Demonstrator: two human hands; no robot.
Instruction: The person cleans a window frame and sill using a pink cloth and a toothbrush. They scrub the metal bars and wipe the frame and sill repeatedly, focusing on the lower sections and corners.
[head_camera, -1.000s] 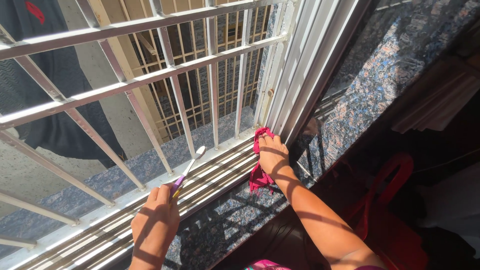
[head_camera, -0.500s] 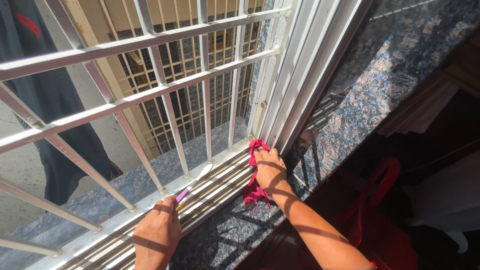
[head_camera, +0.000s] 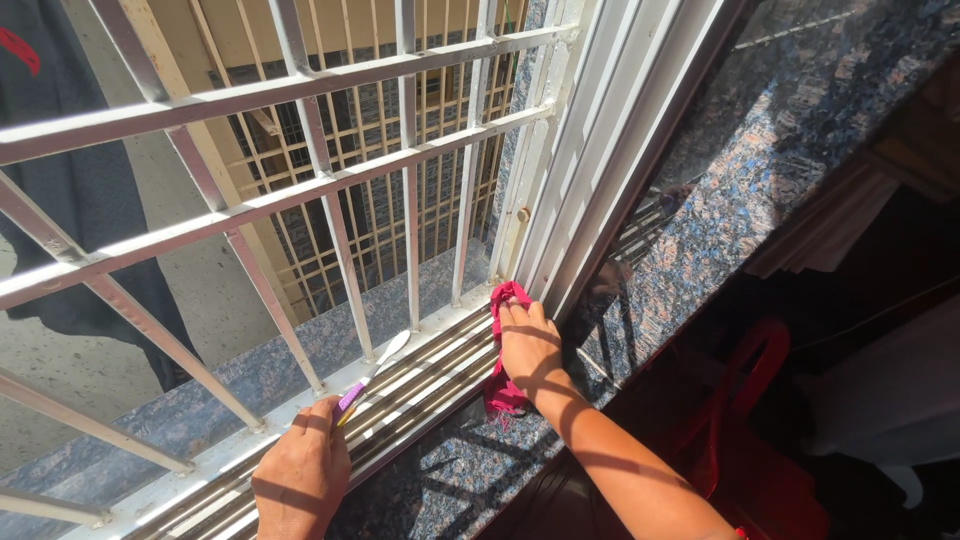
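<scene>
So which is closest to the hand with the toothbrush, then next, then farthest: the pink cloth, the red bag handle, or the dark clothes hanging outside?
Measured from the left hand:
1. Pink cloth, to its right on the window track, under the right hand.
2. Dark clothes, up and left, outside the bars.
3. Red bag handle, far right, in shadow.

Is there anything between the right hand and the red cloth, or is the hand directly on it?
Nothing visible stands between them. The right hand lies flat, directly on the red cloth, pressing it at the end of the window track.
</scene>
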